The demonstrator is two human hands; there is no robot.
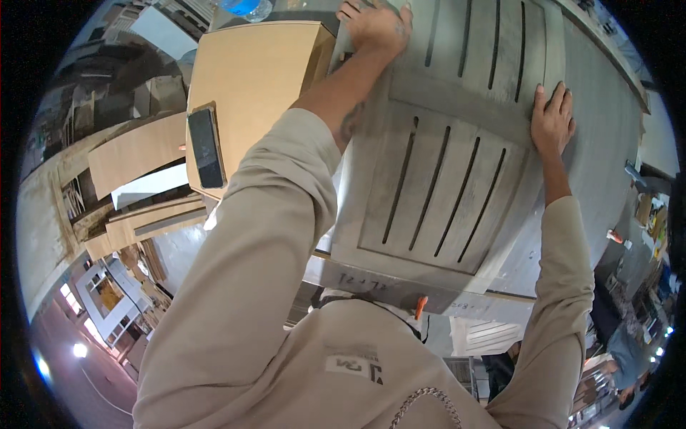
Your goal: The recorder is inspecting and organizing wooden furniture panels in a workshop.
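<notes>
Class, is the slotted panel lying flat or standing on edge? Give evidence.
Lying flat: the panel shows its broad slotted face upward on the bench, left hand and right hand at opposite edges.

room for passage is offered over the flat grey surface to the right of the right hand, by which the right edge of the grey slatted wooden panel is obstructed. the panel's near half can be reached from above, between the arms. the gap toward the tan, flat-topped box is crossed by the beige-sleeved left arm; the panel's far left edge is blocked by the left hand. the box top is partly taken up by a black rectangular phone.
</notes>
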